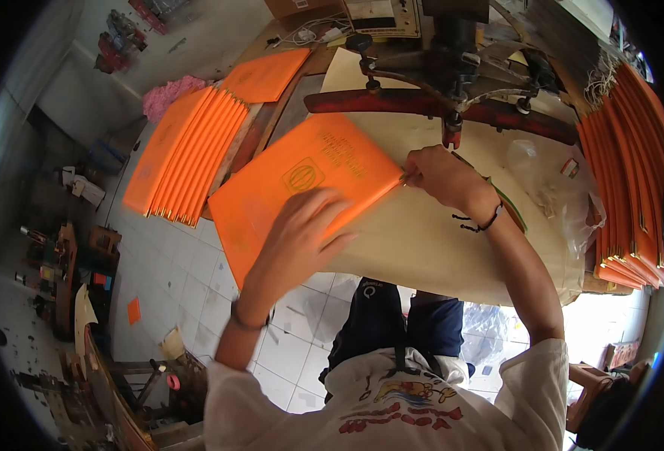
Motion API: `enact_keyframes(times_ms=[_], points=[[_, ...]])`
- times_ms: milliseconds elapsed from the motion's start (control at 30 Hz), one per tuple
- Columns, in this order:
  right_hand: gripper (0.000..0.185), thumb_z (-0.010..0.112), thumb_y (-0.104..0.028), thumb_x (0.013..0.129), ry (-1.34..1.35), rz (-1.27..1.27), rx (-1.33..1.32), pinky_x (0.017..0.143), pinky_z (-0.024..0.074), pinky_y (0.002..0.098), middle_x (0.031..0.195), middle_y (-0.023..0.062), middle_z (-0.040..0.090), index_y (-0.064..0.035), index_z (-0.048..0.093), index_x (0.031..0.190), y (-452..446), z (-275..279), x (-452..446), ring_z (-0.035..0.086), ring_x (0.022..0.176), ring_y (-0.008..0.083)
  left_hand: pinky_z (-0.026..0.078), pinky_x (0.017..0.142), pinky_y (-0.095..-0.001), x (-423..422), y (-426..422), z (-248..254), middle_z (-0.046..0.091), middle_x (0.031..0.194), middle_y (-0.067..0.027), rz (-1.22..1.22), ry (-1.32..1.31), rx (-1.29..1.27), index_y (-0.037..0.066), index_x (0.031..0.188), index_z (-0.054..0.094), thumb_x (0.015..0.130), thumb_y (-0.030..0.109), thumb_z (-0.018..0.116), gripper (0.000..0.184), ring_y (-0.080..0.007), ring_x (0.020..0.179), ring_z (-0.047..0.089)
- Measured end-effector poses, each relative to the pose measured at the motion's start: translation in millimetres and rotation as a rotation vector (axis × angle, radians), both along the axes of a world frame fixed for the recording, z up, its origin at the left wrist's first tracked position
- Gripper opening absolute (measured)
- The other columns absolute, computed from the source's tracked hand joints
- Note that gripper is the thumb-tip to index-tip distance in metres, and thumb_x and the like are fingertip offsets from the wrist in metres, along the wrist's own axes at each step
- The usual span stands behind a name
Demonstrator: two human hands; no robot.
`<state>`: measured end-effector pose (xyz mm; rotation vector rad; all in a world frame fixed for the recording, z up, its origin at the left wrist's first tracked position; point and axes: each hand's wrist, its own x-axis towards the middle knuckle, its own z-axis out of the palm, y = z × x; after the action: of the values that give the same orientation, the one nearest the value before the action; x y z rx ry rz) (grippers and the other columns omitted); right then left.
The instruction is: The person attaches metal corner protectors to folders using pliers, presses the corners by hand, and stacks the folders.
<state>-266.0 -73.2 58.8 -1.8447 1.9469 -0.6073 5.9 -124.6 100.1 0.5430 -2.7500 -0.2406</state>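
Note:
An orange folder cover (272,180) with gold printing and a round emblem lies tilted on the work table. Over its near edge is my left hand (302,229), fingers spread apart and holding nothing; whether it touches the cover I cannot tell. My right hand (445,177) is closed in a pinch at the cover's right corner, just below the press head. A small gold-coloured metal corner (404,179) shows at its fingertips, partly hidden. The black and red press (452,83) stands directly behind the right hand.
Stacked orange covers with gold corners (185,158) stand at the left, another orange cover (268,75) behind them. More orange covers (629,180) are piled at the right. A clear plastic bag (557,188) lies on the tan table sheet (452,248).

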Motion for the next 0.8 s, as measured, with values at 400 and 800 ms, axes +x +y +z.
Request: enact_keyframes(times_ms=[400, 800], points=[[0.023, 0.069, -0.014, 0.084, -0.074, 0.041, -0.114, 0.071, 0.0516, 0.0398, 0.085, 0.0152, 0.067, -0.0003, 0.063, 0.102, -0.5, -8.1, -1.6, 0.066, 0.080, 0.0317, 0.044, 0.101, -0.0416, -102.0, -89.1, -36.6, 0.054, 0.121, -0.0153, -0.380, -0.130, 0.034, 0.002, 0.115, 0.058, 0.076, 0.030, 0.073, 0.051, -0.0334, 0.117, 0.052], [0.028, 0.071, -0.018, 0.083, -0.085, -0.002, -0.044, 0.074, 0.0511, 0.0393, 0.088, 0.0172, 0.067, 0.0028, 0.064, 0.100, -0.4, -6.9, -3.4, 0.066, 0.083, 0.0321, 0.045, 0.093, -0.0427, -116.5, -102.1, -46.2, 0.055, 0.106, -0.0158, -0.455, 0.010, 0.135, 0.000, 0.102, 0.056, 0.069, 0.020, 0.070, 0.041, -0.0345, 0.105, 0.052]])
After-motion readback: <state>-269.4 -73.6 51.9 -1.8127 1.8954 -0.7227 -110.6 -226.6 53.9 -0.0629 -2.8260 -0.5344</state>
